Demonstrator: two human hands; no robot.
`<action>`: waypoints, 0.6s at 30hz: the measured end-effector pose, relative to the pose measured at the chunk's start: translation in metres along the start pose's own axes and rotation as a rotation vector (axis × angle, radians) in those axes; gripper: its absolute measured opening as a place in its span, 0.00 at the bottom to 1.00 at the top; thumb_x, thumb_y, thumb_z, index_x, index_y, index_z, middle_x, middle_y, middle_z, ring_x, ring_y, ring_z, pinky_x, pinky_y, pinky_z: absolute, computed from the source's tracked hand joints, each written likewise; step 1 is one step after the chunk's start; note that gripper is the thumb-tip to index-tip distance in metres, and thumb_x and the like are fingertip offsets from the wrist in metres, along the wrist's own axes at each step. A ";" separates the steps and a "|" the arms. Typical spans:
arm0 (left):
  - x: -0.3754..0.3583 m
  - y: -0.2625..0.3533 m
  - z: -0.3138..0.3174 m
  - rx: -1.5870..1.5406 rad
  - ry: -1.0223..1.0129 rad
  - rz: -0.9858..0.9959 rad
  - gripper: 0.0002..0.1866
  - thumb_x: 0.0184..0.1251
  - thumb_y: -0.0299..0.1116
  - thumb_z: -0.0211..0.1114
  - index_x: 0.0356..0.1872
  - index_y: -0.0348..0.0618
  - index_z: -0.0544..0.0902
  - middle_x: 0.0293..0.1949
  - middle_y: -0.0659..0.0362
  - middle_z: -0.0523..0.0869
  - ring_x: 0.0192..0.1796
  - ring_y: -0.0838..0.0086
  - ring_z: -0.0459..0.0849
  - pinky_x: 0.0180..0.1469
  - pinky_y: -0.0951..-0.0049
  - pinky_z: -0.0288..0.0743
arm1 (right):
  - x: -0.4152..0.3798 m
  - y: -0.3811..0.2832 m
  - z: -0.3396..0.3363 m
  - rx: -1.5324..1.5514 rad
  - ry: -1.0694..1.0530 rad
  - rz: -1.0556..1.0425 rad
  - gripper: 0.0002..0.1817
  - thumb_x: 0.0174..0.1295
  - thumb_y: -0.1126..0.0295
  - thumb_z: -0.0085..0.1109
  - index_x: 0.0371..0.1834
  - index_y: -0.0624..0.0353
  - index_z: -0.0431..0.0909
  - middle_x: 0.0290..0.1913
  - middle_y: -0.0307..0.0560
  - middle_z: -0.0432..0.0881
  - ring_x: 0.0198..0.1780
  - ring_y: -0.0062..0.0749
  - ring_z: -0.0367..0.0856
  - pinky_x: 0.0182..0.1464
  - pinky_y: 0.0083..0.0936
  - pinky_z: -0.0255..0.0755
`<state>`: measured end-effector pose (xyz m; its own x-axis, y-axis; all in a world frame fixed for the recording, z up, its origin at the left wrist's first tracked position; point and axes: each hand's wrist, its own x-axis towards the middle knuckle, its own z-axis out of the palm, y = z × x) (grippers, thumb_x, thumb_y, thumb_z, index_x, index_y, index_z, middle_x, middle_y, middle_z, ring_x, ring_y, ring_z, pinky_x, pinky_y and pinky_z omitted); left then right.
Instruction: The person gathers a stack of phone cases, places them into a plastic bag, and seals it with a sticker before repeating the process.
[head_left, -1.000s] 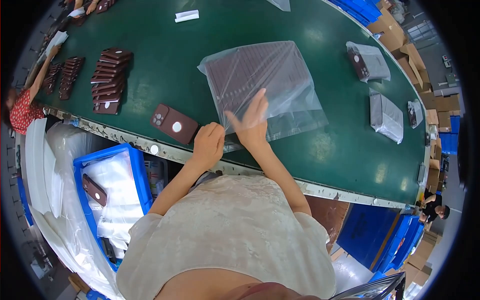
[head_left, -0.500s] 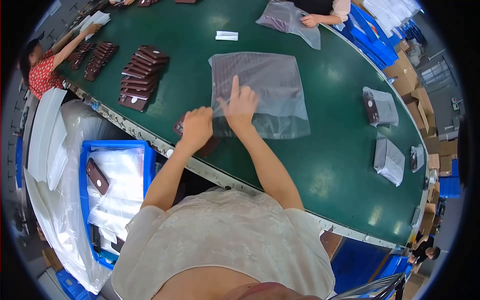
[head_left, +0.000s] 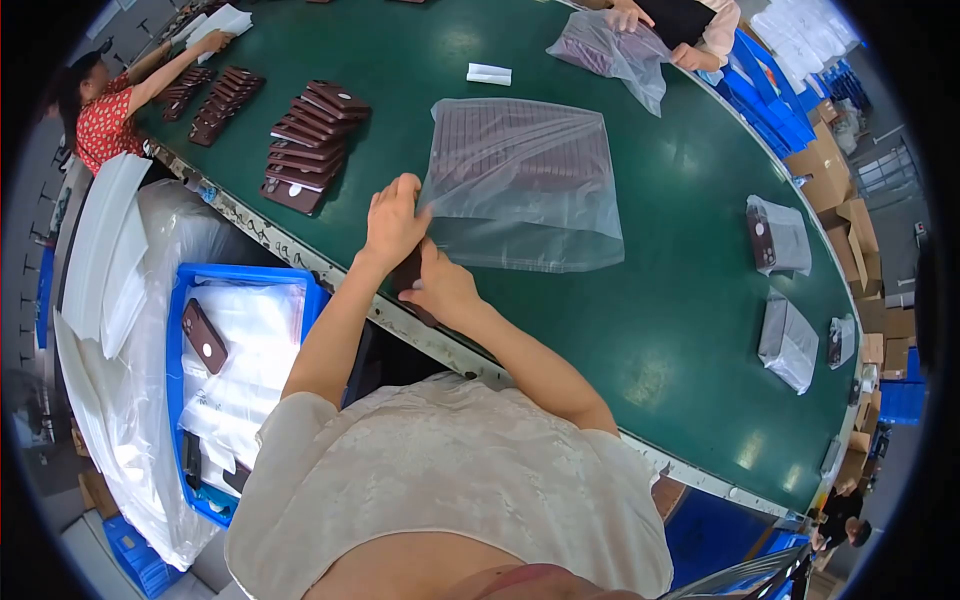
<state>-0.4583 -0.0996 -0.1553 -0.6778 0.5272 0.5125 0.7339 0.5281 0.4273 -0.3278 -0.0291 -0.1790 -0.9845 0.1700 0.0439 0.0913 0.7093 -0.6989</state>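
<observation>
one brown phone case (head_left: 408,271) lies at the table (head_left: 690,240) edge, partly under the half-curled left hand (head_left: 394,222) and part-open right hand (head_left: 446,288); either's grip cannot be told. beyond: one filled plastic bag (head_left: 525,160); left, three rows of cases (head_left: 306,152); right, three bagged packs (head_left: 788,342).

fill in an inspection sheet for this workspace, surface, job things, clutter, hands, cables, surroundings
Surface: smooth green tabletop with a worn white edge
Job's things: dark brown phone case, partly hidden by the hands; flat clear plastic bag holding rows of dark brown pieces
Clutter: folded white strip beyond the bag
Hands: right hand on the case; left hand at its far end, contact unclear
Cables: nothing seen
Surroundings: fanned brown phone cases at left; blue plastic bin beside the table; person in red patterned top
</observation>
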 end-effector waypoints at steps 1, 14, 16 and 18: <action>0.005 -0.001 0.002 -0.003 0.004 0.001 0.07 0.64 0.29 0.65 0.35 0.42 0.73 0.30 0.55 0.80 0.36 0.55 0.81 0.42 0.56 0.71 | -0.003 0.003 -0.009 -0.005 0.002 -0.002 0.31 0.55 0.53 0.73 0.51 0.63 0.70 0.34 0.51 0.83 0.44 0.49 0.86 0.41 0.43 0.78; 0.029 0.024 0.017 -0.059 0.023 0.240 0.10 0.69 0.31 0.65 0.29 0.39 0.76 0.28 0.52 0.76 0.34 0.52 0.77 0.41 0.58 0.70 | 0.009 0.095 -0.100 -0.435 0.465 -0.331 0.11 0.62 0.77 0.55 0.48 0.60 0.77 0.57 0.53 0.80 0.59 0.49 0.79 0.59 0.40 0.70; 0.026 0.023 0.010 -0.043 -0.050 0.289 0.11 0.70 0.31 0.64 0.28 0.39 0.76 0.27 0.52 0.76 0.33 0.53 0.77 0.40 0.57 0.70 | 0.024 0.100 -0.091 -0.536 0.645 -0.276 0.20 0.61 0.77 0.59 0.58 0.62 0.73 0.65 0.60 0.72 0.65 0.55 0.72 0.64 0.41 0.67; 0.024 0.022 0.002 -0.038 -0.124 0.317 0.11 0.70 0.32 0.64 0.29 0.39 0.75 0.27 0.52 0.77 0.34 0.53 0.77 0.40 0.57 0.70 | 0.031 0.102 -0.090 -0.579 0.740 -0.241 0.25 0.60 0.76 0.60 0.64 0.64 0.72 0.69 0.63 0.68 0.68 0.58 0.69 0.66 0.41 0.66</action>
<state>-0.4581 -0.0740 -0.1347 -0.4141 0.7391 0.5312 0.9086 0.3006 0.2900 -0.3355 0.1101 -0.1843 -0.6612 0.2230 0.7163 0.1537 0.9748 -0.1616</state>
